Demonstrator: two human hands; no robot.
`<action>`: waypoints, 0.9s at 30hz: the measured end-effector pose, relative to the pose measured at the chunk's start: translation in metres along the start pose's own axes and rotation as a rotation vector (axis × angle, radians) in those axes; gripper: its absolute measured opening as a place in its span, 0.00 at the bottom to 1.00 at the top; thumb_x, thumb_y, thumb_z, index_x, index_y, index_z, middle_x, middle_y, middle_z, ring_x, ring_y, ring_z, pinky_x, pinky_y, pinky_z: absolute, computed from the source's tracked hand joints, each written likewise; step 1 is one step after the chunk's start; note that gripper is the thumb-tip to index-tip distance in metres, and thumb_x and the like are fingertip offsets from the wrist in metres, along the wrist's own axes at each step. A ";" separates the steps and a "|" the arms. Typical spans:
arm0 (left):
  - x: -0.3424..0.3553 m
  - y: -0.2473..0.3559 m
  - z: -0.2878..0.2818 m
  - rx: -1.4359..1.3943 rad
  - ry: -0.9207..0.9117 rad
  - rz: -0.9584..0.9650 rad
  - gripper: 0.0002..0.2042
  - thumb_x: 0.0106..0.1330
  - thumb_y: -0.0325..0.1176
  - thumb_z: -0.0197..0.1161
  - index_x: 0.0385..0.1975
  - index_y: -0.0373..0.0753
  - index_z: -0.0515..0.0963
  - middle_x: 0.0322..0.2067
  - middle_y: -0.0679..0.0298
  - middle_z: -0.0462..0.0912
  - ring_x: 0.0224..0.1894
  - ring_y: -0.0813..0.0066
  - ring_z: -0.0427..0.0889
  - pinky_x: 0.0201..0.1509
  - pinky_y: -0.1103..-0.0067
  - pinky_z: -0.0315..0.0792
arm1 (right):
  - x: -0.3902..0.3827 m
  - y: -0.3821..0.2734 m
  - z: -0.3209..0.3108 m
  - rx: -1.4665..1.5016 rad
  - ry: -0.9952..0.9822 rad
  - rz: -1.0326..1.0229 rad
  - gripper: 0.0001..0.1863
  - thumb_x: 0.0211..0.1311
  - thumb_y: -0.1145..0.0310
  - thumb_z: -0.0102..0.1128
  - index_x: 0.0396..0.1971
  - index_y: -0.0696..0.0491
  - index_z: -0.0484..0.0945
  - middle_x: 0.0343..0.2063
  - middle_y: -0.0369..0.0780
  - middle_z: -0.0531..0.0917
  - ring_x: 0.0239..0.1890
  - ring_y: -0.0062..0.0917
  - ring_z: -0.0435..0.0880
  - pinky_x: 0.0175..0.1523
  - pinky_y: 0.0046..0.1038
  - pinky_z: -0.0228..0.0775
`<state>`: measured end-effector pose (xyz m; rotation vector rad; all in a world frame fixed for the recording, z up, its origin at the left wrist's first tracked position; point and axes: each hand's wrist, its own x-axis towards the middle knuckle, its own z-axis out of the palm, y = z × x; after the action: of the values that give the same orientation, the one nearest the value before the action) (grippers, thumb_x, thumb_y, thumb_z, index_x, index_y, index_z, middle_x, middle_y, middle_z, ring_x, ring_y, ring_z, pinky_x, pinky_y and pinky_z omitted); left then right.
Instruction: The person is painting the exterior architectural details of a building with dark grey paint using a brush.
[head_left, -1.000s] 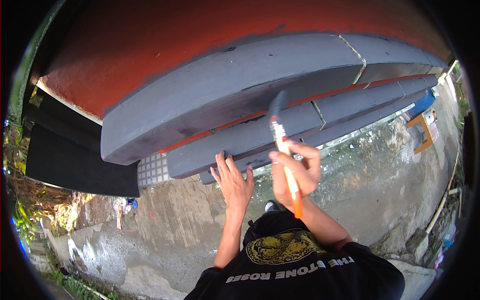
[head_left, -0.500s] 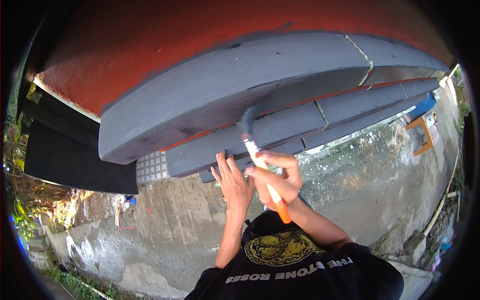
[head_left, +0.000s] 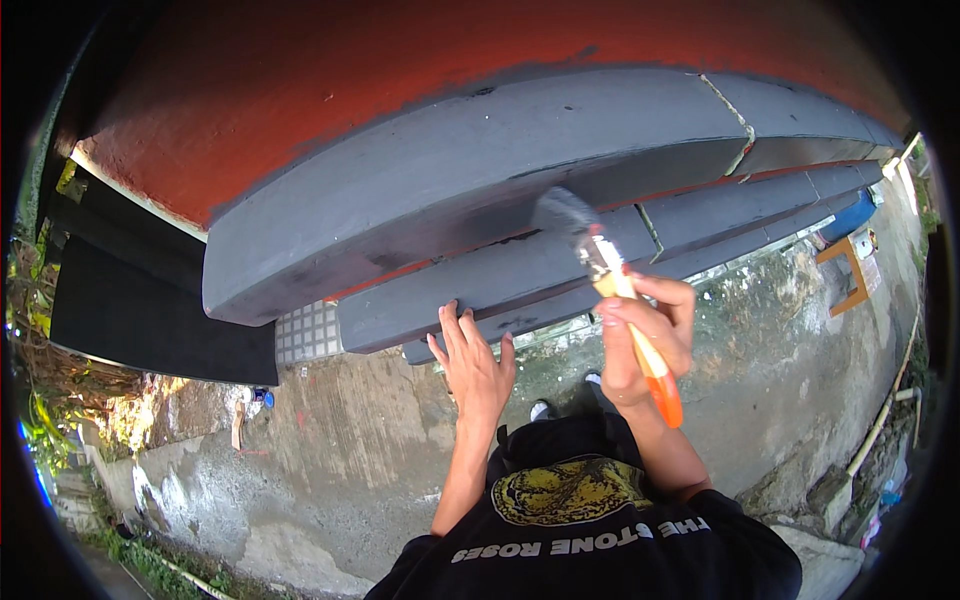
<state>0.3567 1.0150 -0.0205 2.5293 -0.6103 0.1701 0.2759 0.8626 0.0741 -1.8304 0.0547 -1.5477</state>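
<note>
My right hand (head_left: 648, 340) grips a paintbrush (head_left: 640, 315) by its pale, orange-ended handle. Dark grey bristles, slightly blurred, point up and left at the underside of the upper grey ledge (head_left: 430, 150). Whether they touch it is hard to tell. My left hand (head_left: 472, 370) lies with fingers spread, its tips against the front edge of the lower grey ledge (head_left: 410, 305). A strip of red (head_left: 385, 278) shows between the two ledges, with dark wet-looking patches beside it.
Above the ledges rises a red wall (head_left: 300, 110). A black panel (head_left: 160, 290) stands at the left. Far right are a small wooden stool (head_left: 850, 275) and a blue drum (head_left: 848, 217). Concrete ground (head_left: 340, 430) lies below, with a small blue-lidded can (head_left: 264, 398) on it.
My right hand and the paintbrush have moved to the right, the bristles shifting right along the ledge's underside. My left hand stays on the lower ledge, its thumb now spread wider.
</note>
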 end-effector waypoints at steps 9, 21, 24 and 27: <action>-0.001 -0.005 0.005 0.023 -0.006 0.027 0.29 0.62 0.36 0.66 0.59 0.27 0.64 0.69 0.42 0.58 0.74 0.44 0.55 0.72 0.41 0.47 | 0.013 -0.029 0.023 0.368 -0.277 -0.064 0.06 0.59 0.81 0.64 0.35 0.59 0.85 0.45 0.48 0.76 0.33 0.29 0.84 0.36 0.26 0.82; 0.000 0.001 0.001 -0.018 -0.014 -0.001 0.28 0.62 0.35 0.66 0.58 0.27 0.64 0.68 0.41 0.57 0.74 0.43 0.54 0.71 0.40 0.47 | 0.029 -0.015 -0.029 0.124 0.001 0.090 0.06 0.55 0.78 0.67 0.34 0.57 0.87 0.41 0.47 0.79 0.37 0.30 0.83 0.38 0.25 0.79; 0.000 0.002 0.001 -0.002 -0.012 0.002 0.28 0.62 0.35 0.67 0.57 0.27 0.64 0.68 0.42 0.58 0.73 0.43 0.55 0.71 0.40 0.48 | 0.025 -0.027 -0.005 0.279 -0.139 0.192 0.06 0.53 0.78 0.69 0.32 0.55 0.89 0.40 0.46 0.81 0.40 0.30 0.83 0.43 0.26 0.76; -0.001 0.001 -0.001 -0.003 -0.012 -0.006 0.28 0.62 0.34 0.67 0.57 0.27 0.64 0.67 0.42 0.58 0.73 0.43 0.56 0.70 0.40 0.49 | 0.043 -0.004 -0.008 0.253 0.055 0.213 0.06 0.59 0.80 0.63 0.36 0.62 0.84 0.45 0.48 0.77 0.31 0.27 0.83 0.30 0.22 0.79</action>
<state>0.3556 1.0147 -0.0193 2.5310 -0.6072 0.1518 0.2785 0.8418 0.1124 -1.5330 0.0735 -1.3881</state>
